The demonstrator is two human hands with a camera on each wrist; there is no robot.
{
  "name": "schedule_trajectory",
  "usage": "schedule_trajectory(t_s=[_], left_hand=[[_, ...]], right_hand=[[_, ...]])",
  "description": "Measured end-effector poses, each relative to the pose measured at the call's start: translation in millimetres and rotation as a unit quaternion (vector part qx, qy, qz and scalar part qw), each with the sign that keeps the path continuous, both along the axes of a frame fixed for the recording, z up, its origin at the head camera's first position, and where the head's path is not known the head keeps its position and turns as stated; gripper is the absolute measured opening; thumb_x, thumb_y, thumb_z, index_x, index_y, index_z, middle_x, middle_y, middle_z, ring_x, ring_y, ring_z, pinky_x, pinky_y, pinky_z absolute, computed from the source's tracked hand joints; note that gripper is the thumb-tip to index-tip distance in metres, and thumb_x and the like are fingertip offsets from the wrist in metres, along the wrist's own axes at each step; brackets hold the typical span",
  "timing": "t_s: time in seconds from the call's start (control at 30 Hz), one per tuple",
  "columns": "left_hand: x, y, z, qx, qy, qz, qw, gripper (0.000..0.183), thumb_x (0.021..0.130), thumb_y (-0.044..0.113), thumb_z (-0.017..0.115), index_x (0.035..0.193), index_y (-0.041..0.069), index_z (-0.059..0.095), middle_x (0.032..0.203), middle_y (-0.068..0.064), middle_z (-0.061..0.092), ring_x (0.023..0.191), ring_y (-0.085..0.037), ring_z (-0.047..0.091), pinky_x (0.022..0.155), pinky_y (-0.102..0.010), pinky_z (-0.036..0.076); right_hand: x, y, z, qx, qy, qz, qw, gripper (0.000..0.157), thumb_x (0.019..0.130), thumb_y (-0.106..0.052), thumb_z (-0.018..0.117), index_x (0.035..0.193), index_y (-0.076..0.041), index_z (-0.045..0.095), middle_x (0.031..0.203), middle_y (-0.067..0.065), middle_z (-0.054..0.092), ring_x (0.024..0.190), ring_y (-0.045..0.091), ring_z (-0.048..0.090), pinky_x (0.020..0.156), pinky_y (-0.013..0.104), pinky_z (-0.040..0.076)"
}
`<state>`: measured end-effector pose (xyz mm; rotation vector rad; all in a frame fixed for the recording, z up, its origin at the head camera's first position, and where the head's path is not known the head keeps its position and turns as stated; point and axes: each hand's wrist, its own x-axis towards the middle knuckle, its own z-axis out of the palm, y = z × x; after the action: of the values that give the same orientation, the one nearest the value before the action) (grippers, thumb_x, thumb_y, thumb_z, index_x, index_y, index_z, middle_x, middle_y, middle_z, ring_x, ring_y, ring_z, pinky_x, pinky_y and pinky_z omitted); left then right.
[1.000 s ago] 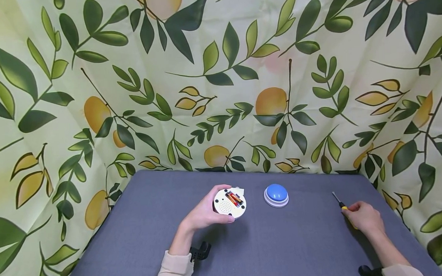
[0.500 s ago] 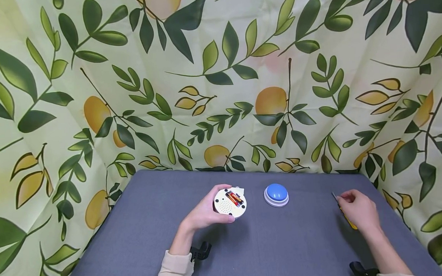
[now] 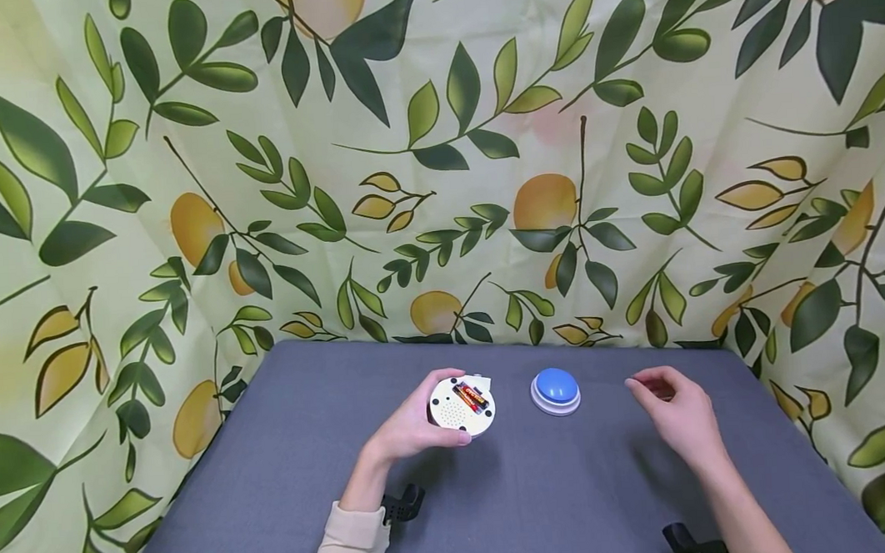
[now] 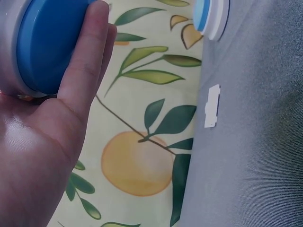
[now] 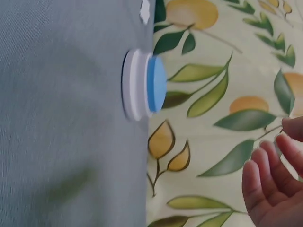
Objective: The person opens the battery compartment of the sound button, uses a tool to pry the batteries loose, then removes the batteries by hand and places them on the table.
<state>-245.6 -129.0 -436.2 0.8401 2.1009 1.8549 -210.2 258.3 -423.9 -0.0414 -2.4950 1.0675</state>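
My left hand (image 3: 413, 424) grips a round white push button (image 3: 450, 414) by its rim. Its underside faces the head camera, showing two red-and-black batteries (image 3: 470, 398) in an uncovered compartment; in the left wrist view its blue dome (image 4: 49, 45) shows beside the fingers. My right hand (image 3: 682, 414) hovers over the table's right side, fingers loosely bent, with nothing visible between them. A second blue-domed push button (image 3: 556, 390) stands dome up between the hands, nearer the right. The screwdriver seen earlier is out of sight, perhaps behind my right hand.
A small white plastic piece (image 4: 212, 106), like a battery cover, lies on the grey cloth-covered table (image 3: 559, 496), just behind the held button. A leaf-and-fruit patterned curtain (image 3: 483, 182) hangs along the table's back and sides.
My right hand has left the yellow-and-black screwdriver, which had stayed in place on the table, and moved left toward the standing button. The left hand keeps its hold, almost still.
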Motion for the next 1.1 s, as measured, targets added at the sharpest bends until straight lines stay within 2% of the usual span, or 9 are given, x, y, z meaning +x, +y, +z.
schedule_trajectory(t_s=[0.23, 0.47, 0.8, 1.1], left_hand=[[-0.8, 0, -1.1, -0.003, 0.003, 0.000, 1.0000, 0.085, 0.075, 0.007, 0.085, 0.147, 0.011, 0.040, 0.122, -0.014, 0.058, 0.106, -0.023, 0.058, 0.087, -0.029, 0.049], [-0.7, 1, -1.7, 0.002, 0.002, -0.004, 1.0000, 0.086, 0.076, 0.005, 0.084, 0.148, 0.003, 0.037, 0.121, -0.014, 0.058, 0.105, -0.024, 0.058, 0.087, -0.028, 0.049], [-0.3, 1, -0.3, 0.004, 0.000, -0.007, 1.0000, 0.086, 0.077, 0.005, 0.084, 0.149, 0.003, 0.036, 0.121, -0.015, 0.058, 0.104, -0.024, 0.058, 0.086, -0.028, 0.049], [0.1, 1, 1.2, 0.002, -0.003, -0.009, 1.0000, 0.088, 0.076, 0.007, 0.084, 0.149, 0.003, 0.036, 0.122, -0.015, 0.058, 0.105, -0.024, 0.058, 0.086, -0.028, 0.049]], right_hand=[[2.5, -22, 3.2, -0.059, 0.021, 0.048, 0.997, 0.026, 0.098, -0.026, 0.069, 0.111, -0.003, 0.069, 0.099, 0.006, 0.068, 0.083, 0.004, 0.058, 0.069, 0.018, 0.048], [4.7, -44, 9.9, -0.106, 0.049, 0.092, 0.989, 0.022, 0.098, -0.019, 0.070, 0.113, -0.003, 0.068, 0.102, 0.003, 0.068, 0.088, 0.004, 0.061, 0.075, 0.015, 0.049], [5.5, -77, 13.3, -0.187, 0.110, 0.185, 0.958, 0.018, 0.092, 0.000, 0.072, 0.110, 0.001, 0.069, 0.102, 0.005, 0.068, 0.089, 0.010, 0.063, 0.075, 0.018, 0.050], [2.8, -101, 10.4, -0.215, 0.085, 0.241, 0.943, 0.015, 0.092, -0.002, 0.074, 0.106, 0.000, 0.069, 0.099, 0.007, 0.068, 0.087, 0.014, 0.066, 0.074, 0.024, 0.053]])
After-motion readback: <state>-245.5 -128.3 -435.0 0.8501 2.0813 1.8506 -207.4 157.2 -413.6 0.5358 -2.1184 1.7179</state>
